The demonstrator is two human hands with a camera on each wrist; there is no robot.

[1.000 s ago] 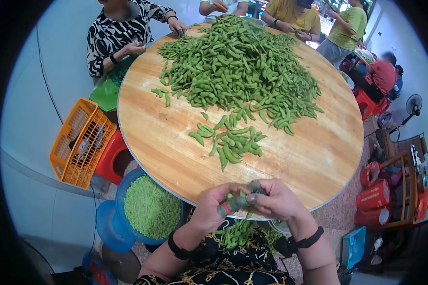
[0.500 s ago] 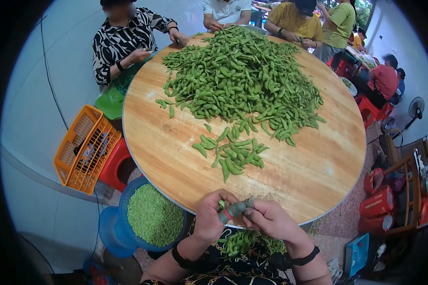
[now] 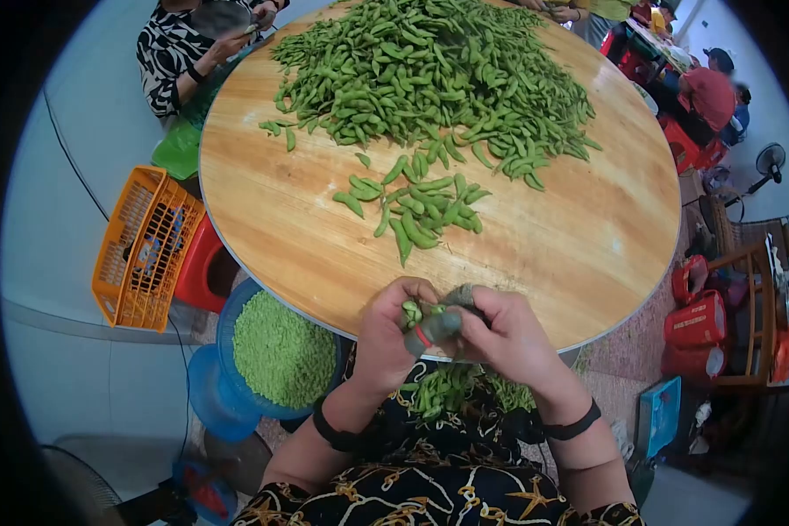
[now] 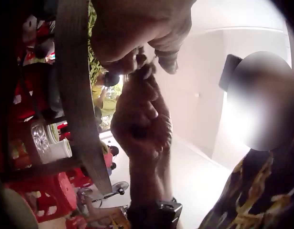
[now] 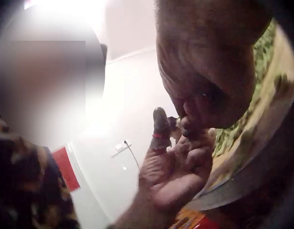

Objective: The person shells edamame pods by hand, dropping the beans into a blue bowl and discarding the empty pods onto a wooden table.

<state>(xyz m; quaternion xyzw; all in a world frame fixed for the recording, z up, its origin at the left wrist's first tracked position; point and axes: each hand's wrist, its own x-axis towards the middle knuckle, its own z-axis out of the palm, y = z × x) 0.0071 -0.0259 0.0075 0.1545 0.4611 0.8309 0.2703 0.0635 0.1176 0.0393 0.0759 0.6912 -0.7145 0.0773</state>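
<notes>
In the head view the left hand (image 3: 392,336) has curled fingers round green beans (image 3: 411,312); its thumb wears a grey cover with a red band. The right hand (image 3: 508,331), with dark-covered fingertips, meets it and pinches a green pod (image 3: 436,309) between thumb and finger. Both hands are just over the near edge of the round wooden table (image 3: 280,228). Beyond them lie a few loose pods (image 3: 419,210) and a large heap of pods (image 3: 430,79). In the right wrist view the left hand (image 5: 178,174) is palm up, touching the right hand (image 5: 209,71).
A blue basin of shelled beans (image 3: 285,351) stands below the table at left, near an orange crate (image 3: 140,254) on a red stool (image 3: 203,267). Pods (image 3: 447,390) lie on the lap. A person in a patterned shirt (image 3: 171,53) sits at the far left.
The head view has tilted down, so the table and heap sit higher in it. The hands remain together; the right thumb and fingers have shifted around the left thumb, and green beans show more clearly.
</notes>
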